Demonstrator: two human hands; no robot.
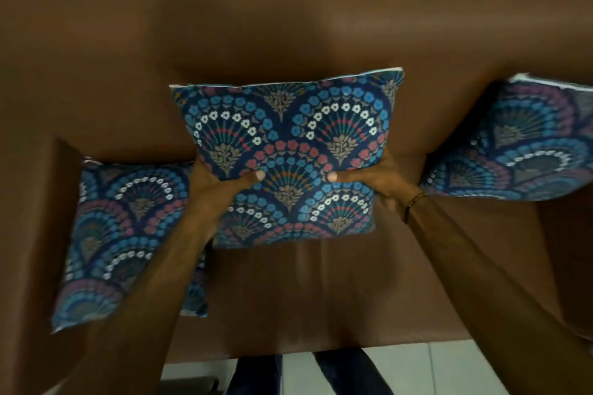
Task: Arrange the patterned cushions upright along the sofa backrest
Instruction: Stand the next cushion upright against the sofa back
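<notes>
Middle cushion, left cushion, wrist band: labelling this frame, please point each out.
middle cushion (288, 125): head view, upper centre of its patterned face.
left cushion (118, 234): head view, middle of its face.
wrist band (414, 202): head view, strand across the right wrist.

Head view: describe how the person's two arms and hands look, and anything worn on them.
Both forearms are bare, with no sleeves in view. The left hand wears nothing visible: no glove, ring or watch. The right hand is also ungloved; at its wrist sits a thin bracelet, dark with a gold-toned stretch. Pale thumbnails show on both thumbs.
</notes>
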